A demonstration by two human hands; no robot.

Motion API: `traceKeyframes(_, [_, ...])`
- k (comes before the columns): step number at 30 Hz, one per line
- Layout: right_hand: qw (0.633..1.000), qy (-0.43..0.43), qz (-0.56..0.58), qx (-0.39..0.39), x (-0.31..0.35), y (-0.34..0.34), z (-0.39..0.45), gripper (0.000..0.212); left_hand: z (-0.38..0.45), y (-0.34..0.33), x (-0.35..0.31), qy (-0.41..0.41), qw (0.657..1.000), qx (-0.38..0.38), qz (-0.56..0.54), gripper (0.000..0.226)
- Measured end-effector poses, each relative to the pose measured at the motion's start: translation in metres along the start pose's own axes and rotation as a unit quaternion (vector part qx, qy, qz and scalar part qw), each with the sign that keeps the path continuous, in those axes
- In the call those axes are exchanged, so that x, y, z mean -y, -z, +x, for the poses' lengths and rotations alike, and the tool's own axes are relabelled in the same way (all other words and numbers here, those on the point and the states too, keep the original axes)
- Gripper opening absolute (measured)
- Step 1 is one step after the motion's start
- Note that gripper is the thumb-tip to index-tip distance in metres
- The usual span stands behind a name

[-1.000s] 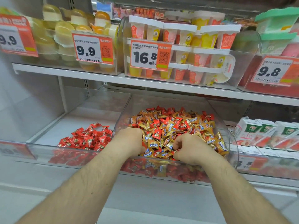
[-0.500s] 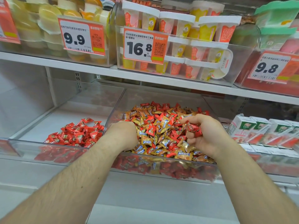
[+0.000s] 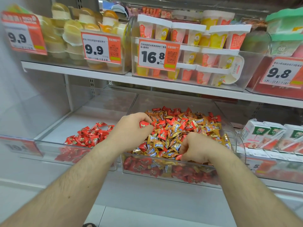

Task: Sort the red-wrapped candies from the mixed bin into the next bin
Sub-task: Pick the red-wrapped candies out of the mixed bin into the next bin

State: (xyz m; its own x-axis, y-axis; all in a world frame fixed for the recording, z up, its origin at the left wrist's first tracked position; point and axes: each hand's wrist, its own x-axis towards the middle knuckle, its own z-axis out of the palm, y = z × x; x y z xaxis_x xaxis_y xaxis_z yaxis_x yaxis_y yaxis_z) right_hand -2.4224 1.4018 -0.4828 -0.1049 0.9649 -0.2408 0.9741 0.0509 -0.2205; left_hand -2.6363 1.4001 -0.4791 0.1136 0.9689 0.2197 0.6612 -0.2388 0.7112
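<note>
- Reaching into the clear plastic mixed bin (image 3: 236,138), I have both hands down among the red and gold foil-wrapped candies (image 3: 178,128) heaped inside it.
- My left hand (image 3: 131,128) sits at the bin's left side with its grip clenched on a red-wrapped candy (image 3: 144,124), pinched at the fingertips above the heap.
- My right hand (image 3: 195,147) is curled low at the front of the heap with a sliver of red wrapper at its fingers; I judge its grip to be grasping a second red piece, though most of that piece is hidden.
- The clear plastic next bin (image 3: 49,141) stands just beside the mixed one on the left, and a small pile of sorted red candies (image 3: 88,135) already lies on its floor.
- I expect these sweets to be light, small and crinkly, with slick foil that slides between neighbours; the twisted wrapper ends or the body's middle look like the best places to pinch.
- The heap looks loose, so digging should shift it easily, and gold pieces may cling to a lifted handful.
- The shared upright walls between the two bins are the edge to clear; the candy in my left hand must rise over them.
- Above, the white shelf (image 3: 147,82) caps the room overhead, but the next bin's floor is largely bare toward the back and left.
</note>
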Motion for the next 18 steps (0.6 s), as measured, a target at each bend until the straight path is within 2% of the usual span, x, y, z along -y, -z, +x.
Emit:
traceKeyframes(4, [0.999, -0.008, 0.038, -0.036, 0.0, 0.004, 0.007, 0.022, -0.002, 0.009, 0.008, -0.012, 0.997, -0.057, -0.045, 0.008])
traceKeyframes(7, [0.985, 0.005, 0.152, -0.078, -0.002, 0.02, 0.001, 0.032, -0.002, 0.019, 0.018, 0.0, 0.991, -0.077, -0.106, 0.012])
traceKeyframes(10, [0.926, 0.017, 0.327, -0.19, 0.012, 0.024, -0.004, 0.032, -0.002, 0.03, 0.025, 0.016, 0.984, -0.106, -0.145, 0.016])
traceKeyframes(13, [0.864, 0.036, 0.445, -0.233, 0.045, 0.015, -0.008, 0.031, -0.002, 0.04, 0.038, 0.063, 0.971, -0.131, -0.189, 0.018])
traceKeyframes(15, [0.859, 0.062, 0.45, -0.236, 0.07, 0.01, -0.005, 0.035, -0.002, 0.049, 0.048, 0.098, 0.963, -0.143, -0.204, 0.016])
traceKeyframes(18, [0.887, 0.106, 0.385, -0.233, 0.108, 0.003, 0.005, 0.029, -0.003, 0.063, 0.062, 0.132, 0.964, -0.153, -0.173, 0.014])
